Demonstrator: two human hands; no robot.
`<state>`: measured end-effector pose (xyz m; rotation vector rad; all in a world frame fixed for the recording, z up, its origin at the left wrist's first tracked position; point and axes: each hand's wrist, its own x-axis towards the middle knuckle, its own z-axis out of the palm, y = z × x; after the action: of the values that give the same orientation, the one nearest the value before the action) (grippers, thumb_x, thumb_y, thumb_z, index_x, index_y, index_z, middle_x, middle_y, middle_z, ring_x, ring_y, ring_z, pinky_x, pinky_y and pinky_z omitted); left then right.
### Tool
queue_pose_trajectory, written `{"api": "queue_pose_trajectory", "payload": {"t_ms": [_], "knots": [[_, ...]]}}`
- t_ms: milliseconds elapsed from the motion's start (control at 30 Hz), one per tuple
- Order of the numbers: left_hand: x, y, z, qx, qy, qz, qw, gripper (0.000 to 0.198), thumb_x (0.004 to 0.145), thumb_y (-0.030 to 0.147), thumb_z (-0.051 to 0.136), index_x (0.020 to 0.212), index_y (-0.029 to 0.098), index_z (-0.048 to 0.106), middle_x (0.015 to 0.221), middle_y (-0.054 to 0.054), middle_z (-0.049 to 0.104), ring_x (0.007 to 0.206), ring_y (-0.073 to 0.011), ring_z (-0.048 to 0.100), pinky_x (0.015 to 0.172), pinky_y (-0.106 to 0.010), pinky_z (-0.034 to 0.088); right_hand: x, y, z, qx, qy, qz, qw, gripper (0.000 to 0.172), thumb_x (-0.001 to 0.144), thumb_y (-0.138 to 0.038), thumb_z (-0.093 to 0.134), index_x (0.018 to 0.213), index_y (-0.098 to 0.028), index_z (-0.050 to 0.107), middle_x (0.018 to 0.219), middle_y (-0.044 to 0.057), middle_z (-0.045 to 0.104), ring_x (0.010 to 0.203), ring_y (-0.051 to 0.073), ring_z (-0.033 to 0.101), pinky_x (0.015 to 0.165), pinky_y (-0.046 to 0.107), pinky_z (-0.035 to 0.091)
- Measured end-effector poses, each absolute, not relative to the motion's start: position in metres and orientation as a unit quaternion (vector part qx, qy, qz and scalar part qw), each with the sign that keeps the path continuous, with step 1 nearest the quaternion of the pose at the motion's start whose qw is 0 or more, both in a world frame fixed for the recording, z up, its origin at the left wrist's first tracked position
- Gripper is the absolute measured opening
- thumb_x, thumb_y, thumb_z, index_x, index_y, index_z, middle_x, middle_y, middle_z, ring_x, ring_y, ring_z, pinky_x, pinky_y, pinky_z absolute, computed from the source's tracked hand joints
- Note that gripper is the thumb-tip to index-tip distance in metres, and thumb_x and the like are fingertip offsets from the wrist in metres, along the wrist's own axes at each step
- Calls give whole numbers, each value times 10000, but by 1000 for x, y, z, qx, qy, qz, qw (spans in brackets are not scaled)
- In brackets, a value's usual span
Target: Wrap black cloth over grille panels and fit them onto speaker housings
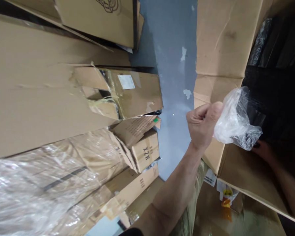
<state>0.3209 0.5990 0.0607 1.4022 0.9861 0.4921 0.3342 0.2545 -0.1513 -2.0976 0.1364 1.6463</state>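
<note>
My left hand [203,123] is closed in a fist around a crumpled clear plastic bag [233,119]. The bag hangs out to the right of the fist, over the opening of a large cardboard box [220,42]. My right hand [262,150] reaches into the shadowed side of this box, close to the bag's lower end. Its fingers are dark and partly hidden, so I cannot tell whether they grip anything. Black plastic-wrapped items [277,42] lie deep inside the box.
At left stand several cardboard boxes, among them a torn one with a white label [126,82] and one marked MZX [146,152]. Clear wrap [39,190] covers a stack at lower left. Between the boxes runs a grey-blue floor [172,82] with pale patches.
</note>
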Motion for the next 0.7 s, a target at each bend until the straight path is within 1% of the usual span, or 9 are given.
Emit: {"api": "queue_pose_trajectory", "payload": {"t_ms": [67, 167, 267, 367, 467, 533, 600, 633, 700], "knots": [[320, 601, 66, 660, 401, 175, 610, 622, 934, 392, 775, 584, 194, 300, 572, 68, 306, 548, -77, 288, 538, -247, 279, 348, 250, -140, -748, 73, 618, 229, 330, 534, -317, 919, 797, -223, 742, 663, 28, 695, 658, 254, 644, 592, 344, 468], [319, 602, 75, 718, 339, 129, 595, 490, 884, 211, 749, 617, 198, 338, 649, 52, 420, 641, -93, 430, 603, -243, 353, 369, 241, -109, -737, 113, 624, 235, 421, 517, -462, 897, 802, -201, 730, 546, 0, 615, 493, 191, 526, 482, 314, 365], [312, 599, 81, 743, 294, 63, 597, 313, 869, 127, 680, 706, 210, 425, 719, 48, 527, 694, -102, 531, 636, -236, 404, 385, 231, -69, -729, 136, 616, 265, 491, 563, -580, 869, 821, -194, 707, 623, 20, 650, 521, 167, 522, 487, 305, 386], [307, 593, 84, 776, 270, -21, 570, 161, 861, 59, 598, 884, 208, 543, 851, 26, 620, 768, -114, 597, 712, -241, 487, 395, 218, -36, -710, 200, 588, 332, 510, 540, -572, 923, 769, -206, 653, 673, 24, 648, 553, 153, 528, 493, 294, 410], [309, 584, 84, 797, 227, -124, 545, 356, 854, -3, 515, 1137, 195, 602, 1165, -66, 683, 1068, -166, 668, 949, -317, 561, 404, 196, -20, -690, 281, 531, 404, 541, 461, -472, 1001, 785, -221, 648, 703, 19, 648, 557, 161, 541, 479, 298, 417], [315, 576, 81, 785, 207, -204, 548, 389, 924, 20, 495, 1264, 177, 603, 1321, -119, 672, 1213, -202, 662, 1063, -376, 549, 411, 180, -19, -689, 284, 508, 432, 500, 486, -453, 994, 777, -248, 642, 677, 4, 619, 532, 168, 521, 479, 326, 437], [326, 569, 72, 768, 214, -246, 551, 334, 1014, 123, 528, 1338, 154, 605, 1385, -149, 667, 1277, -232, 655, 1123, -410, 531, 419, 169, -23, -690, 262, 501, 452, 441, 531, -473, 960, 756, -281, 633, 633, -5, 573, 516, 189, 510, 498, 380, 480], [333, 566, 66, 765, 220, -243, 555, 342, 1040, 190, 562, 1377, 145, 599, 1415, -161, 658, 1312, -242, 643, 1152, -413, 515, 423, 167, -25, -690, 247, 501, 460, 415, 548, -488, 941, 764, -297, 643, 628, 0, 567, 531, 214, 535, 526, 416, 514], [349, 564, 52, 761, 205, -203, 581, 442, 1047, 288, 628, 1460, 140, 576, 1500, -174, 611, 1396, -241, 599, 1215, -387, 467, 432, 168, -31, -689, 223, 500, 474, 396, 556, -519, 916, 818, -330, 686, 645, 16, 588, 581, 263, 597, 586, 474, 568]]}}
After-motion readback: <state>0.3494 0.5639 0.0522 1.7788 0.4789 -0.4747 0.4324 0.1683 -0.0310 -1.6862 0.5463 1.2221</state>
